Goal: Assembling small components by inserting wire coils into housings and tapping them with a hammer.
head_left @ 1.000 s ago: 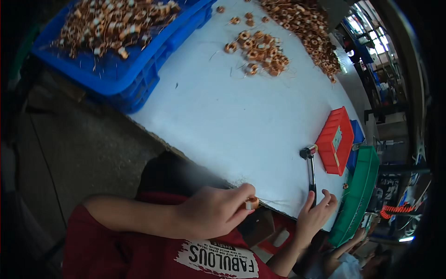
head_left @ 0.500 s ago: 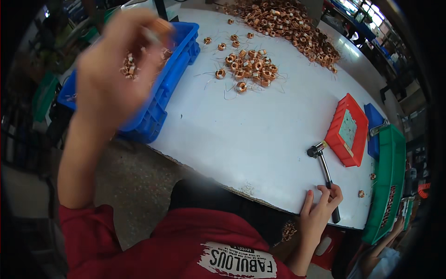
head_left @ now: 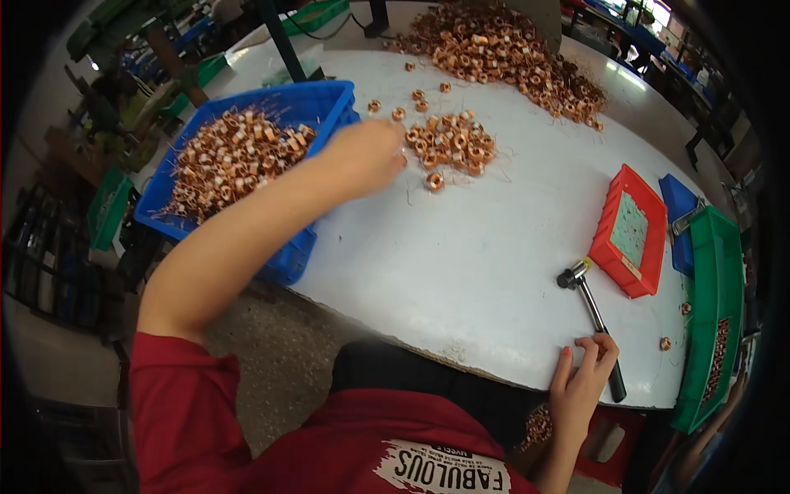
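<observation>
Copper coils (head_left: 453, 144): small pile at 1 o'clock, perhaps kept apart for easy reach | left hand (head_left: 370, 156): beside this pile, fingers hidden, grip I cannot tell | right hand (head_left: 583, 375): 4 o'clock, loosely open at hammer (head_left: 594, 311) handle | count: one hammer, one red bin (head_left: 613, 262), piled coils uncountable
</observation>
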Demonstrator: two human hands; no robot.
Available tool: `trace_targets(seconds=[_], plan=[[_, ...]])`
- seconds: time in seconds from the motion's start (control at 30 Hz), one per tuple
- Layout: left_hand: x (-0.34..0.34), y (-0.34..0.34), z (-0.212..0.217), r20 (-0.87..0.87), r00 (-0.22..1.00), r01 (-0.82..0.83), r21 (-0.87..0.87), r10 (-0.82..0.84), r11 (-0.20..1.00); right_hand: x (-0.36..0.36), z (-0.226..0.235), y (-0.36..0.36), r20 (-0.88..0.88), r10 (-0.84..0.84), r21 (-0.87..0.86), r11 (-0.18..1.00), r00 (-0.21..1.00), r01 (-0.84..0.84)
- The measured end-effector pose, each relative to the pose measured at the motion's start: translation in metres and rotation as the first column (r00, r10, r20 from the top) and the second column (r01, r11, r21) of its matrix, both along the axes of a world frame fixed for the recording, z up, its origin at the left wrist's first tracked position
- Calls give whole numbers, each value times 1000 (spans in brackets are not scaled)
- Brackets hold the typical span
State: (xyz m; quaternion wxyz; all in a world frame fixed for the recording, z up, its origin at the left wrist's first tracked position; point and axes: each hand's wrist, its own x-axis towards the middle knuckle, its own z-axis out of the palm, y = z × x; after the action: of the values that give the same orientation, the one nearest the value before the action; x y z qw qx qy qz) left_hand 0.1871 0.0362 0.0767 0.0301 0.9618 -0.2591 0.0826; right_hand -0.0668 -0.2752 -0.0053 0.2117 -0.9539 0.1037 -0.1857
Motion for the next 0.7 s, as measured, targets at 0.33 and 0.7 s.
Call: trace_targets(seconds=[0.33,0.7], plan=[[38,-21,-52,-169,977,-122,65,132,990,-4,-5,-7,63,-14,23,1000,998,12],[21,-15,9,-116,983,-149,-44,143,988,1,-6,-7,115,10,32,999,993,-14]])
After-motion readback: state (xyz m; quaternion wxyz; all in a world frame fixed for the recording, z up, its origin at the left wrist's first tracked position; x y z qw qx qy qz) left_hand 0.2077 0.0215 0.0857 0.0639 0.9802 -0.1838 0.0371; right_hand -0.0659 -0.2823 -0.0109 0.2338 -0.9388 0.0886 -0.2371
